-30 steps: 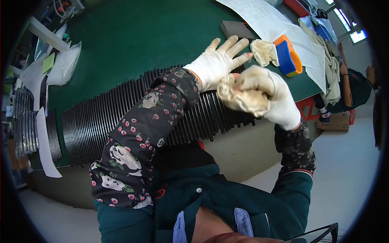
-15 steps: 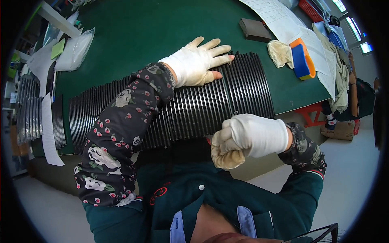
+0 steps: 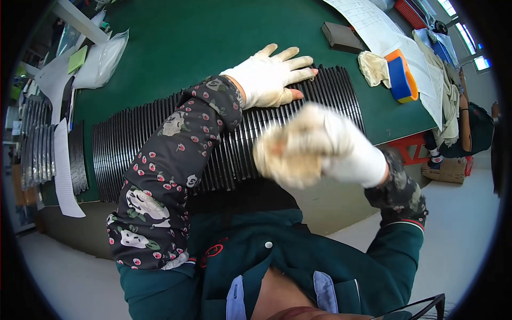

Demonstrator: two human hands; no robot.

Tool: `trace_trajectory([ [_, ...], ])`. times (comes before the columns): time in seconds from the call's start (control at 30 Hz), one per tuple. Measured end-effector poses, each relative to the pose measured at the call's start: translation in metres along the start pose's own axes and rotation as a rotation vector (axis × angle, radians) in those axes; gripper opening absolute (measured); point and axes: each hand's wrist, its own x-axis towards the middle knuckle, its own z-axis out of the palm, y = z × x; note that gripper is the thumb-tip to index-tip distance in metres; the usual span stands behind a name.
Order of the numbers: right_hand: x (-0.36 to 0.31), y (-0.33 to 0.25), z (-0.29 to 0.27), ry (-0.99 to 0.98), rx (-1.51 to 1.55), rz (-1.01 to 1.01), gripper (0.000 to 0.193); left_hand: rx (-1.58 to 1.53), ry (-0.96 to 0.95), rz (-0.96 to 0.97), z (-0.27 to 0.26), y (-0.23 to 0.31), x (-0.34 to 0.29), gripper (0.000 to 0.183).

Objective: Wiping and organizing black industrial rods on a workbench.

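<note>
A long row of thin black rods point(image 3: 160, 140) lies side by side on the green table, ends toward me. My left hand point(image 3: 272, 79), in a white glove with bare tips on thumb and one finger, rests palm down with fingers spread on the far part of the row, right of its middle. Over the near part of the row, my right hand point(image 3: 341, 144), also gloved, is closed around a crumpled cream cloth point(image 3: 288, 162). Motion smears this hand and the cloth, so I cannot tell whether they touch the rods.
At the right lie a brown block point(image 3: 341, 37), another cream cloth point(image 3: 374, 68), a blue and orange ring-shaped object point(image 3: 401, 80) and paper sheets point(image 3: 394, 38). Leftward are clear plastic bags point(image 3: 104, 64), a white paper strip point(image 3: 65, 165) and bundled rods point(image 3: 37, 141). A person sits at far right.
My right hand has moved up and left with the cloth, from the row's near edge to over the rods. The left hand has shifted slightly right, still spread.
</note>
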Motion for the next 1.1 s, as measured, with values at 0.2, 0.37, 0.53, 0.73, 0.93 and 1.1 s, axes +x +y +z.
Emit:
trace_trajectory([
  [0.2,0.004,0.001,0.024,-0.353,-0.170,-0.010,0.030,-0.071,0.011,-0.028,-0.009,0.000,-0.002,0.055],
  [0.37,0.022,-0.006,0.014,-0.139,-0.105,-0.051,0.032,-0.044,0.031,-0.038,-0.003,-0.002,-0.008,0.058],
  [0.53,0.014,0.017,0.042,-0.184,-0.257,-0.049,0.025,-0.064,0.013,-0.026,-0.003,0.005,0.002,0.055],
  [0.73,0.021,-0.011,0.018,-0.221,0.040,-0.028,0.023,-0.087,-0.008,-0.041,-0.009,0.002,0.001,0.056],
  [0.93,0.005,0.003,0.046,-0.406,-0.210,-0.027,0.028,-0.082,0.002,-0.036,-0.009,0.002,0.005,0.056],
  [1.1,-0.003,-0.003,-0.016,-0.107,0.104,-0.028,0.034,-0.064,-0.010,-0.040,-0.015,0.004,0.007,0.056],
])
